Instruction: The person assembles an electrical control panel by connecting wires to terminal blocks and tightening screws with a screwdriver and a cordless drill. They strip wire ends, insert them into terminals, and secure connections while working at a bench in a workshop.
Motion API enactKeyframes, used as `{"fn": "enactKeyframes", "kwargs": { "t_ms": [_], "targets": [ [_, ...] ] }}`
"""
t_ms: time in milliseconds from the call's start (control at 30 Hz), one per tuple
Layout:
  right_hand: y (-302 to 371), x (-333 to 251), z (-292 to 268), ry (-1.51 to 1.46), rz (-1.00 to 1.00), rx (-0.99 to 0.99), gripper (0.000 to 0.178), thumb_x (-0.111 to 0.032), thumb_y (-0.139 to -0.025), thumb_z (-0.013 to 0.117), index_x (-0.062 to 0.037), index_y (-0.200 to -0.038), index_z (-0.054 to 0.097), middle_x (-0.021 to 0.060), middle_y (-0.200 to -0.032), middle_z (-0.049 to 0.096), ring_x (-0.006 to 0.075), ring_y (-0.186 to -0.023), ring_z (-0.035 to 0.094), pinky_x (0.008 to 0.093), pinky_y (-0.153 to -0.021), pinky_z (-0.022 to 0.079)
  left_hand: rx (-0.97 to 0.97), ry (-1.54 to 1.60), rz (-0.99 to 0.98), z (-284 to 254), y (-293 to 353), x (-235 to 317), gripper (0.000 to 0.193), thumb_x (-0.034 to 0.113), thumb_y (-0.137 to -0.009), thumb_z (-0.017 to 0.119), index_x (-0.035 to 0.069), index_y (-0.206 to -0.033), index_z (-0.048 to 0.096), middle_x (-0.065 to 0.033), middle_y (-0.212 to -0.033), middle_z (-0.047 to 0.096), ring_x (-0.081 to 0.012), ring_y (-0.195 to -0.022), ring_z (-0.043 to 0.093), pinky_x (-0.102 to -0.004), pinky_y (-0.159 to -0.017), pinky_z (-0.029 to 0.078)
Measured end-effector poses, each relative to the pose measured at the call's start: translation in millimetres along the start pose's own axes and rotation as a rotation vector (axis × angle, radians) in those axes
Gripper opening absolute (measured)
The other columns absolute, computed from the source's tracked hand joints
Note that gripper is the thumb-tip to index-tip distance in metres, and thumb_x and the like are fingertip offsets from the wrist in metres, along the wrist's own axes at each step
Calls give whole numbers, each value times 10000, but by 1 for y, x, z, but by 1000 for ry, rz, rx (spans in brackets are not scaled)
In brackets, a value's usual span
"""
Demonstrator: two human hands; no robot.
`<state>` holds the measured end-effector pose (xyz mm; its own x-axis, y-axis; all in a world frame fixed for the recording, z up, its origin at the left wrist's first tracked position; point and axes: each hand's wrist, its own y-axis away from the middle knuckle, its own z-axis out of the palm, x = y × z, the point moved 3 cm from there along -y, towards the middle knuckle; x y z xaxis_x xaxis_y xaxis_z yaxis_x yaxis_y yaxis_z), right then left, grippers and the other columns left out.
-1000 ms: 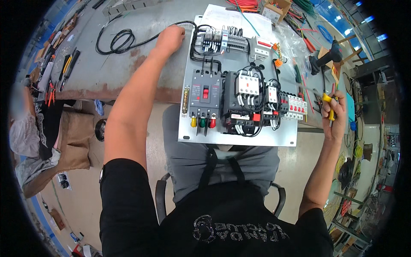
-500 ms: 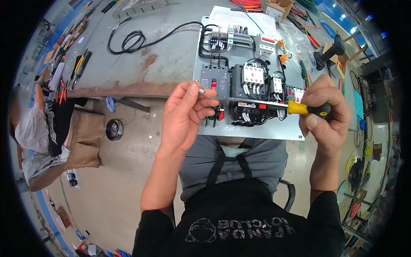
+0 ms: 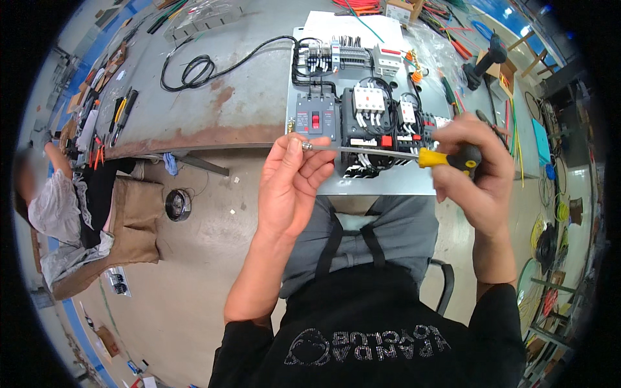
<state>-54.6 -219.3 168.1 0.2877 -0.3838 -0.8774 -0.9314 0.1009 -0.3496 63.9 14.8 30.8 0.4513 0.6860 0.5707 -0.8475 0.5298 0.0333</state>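
A workshop with a pale floor (image 3: pixel 207 278) and a worn grey metal workbench (image 3: pixel 249 107), seen from above by the seated person at its near side.

In the middle, just beyond the lap, a small metal fastener (image 3: pixel 306 147) is pinched between the thumb and fingers of the left hand (image 3: pixel 288 184). It meets the tip of a yellow-and-black screwdriver (image 3: pixel 432 158), whose shaft runs level to the right. The right hand (image 3: pixel 482 171) curls loosely around the handle.

Behind both hands, a white mounting plate (image 3: pixel 394 186) overhangs the bench's near edge. Much appears done: a dark breaker (image 3: pixel 305 111) with a red switch, a white contactor (image 3: pixel 369 100) and a far row of terminals (image 3: pixel 352 59) sit in place, many with wires attached. The fastener is off the plate, so that fixing seems undone. Fingers hide the breaker's near end; its connections there cannot be judged.

A loosely coiled black cable (image 3: pixel 196 72), running to the plate's far left, lies on the bench. A black power tool (image 3: pixel 482 61) stands far right; orange-handled pliers (image 3: pixel 99 155) lie left. Another person (image 3: pixel 61 207) sits at the far left.
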Motion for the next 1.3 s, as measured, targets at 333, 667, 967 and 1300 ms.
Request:
{"fn": "enactKeyframes", "kwargs": {
  "t_ms": [333,667,967,1300],
  "targets": [
    [-3,8,21,-152,323,-110,223,-178,-1027,705,-15,-1175,735,-9,-707,639,49,-544,552,220,-498,405,-46,-178,21,-13,-2,6,170,179,-1129,556,54,-1235,598,-195,-1281,726,-256,-1147,751,-353,-935,660],
    [-30,-14,24,429,-269,-364,225,-40,-896,797,5,-1104,723,148,-1019,754,304,-876,742,356,-779,580,-126,-1255,437,-12,0,7,278,57,-1001,688,10,-1271,734,-134,-1368,688,-258,-1341,616,-400,-1133,466],
    [-26,-17,59,587,-294,-458,304,-99,-808,769,-28,-1096,701,174,-918,688,410,-839,699,476,-750,572,-99,-1664,666,-14,6,-16,328,62,-864,801,74,-1190,770,-146,-1475,600,-418,-1477,453,-516,-1199,381],
    [-17,-15,95,826,-417,-643,239,-86,-797,698,9,-1007,634,136,-861,629,290,-667,709,407,-541,556,-96,-1747,773,-23,-3,-24,202,65,-876,762,67,-1078,762,-156,-1447,596,-442,-1451,457,-616,-1204,335]
  ]
}}
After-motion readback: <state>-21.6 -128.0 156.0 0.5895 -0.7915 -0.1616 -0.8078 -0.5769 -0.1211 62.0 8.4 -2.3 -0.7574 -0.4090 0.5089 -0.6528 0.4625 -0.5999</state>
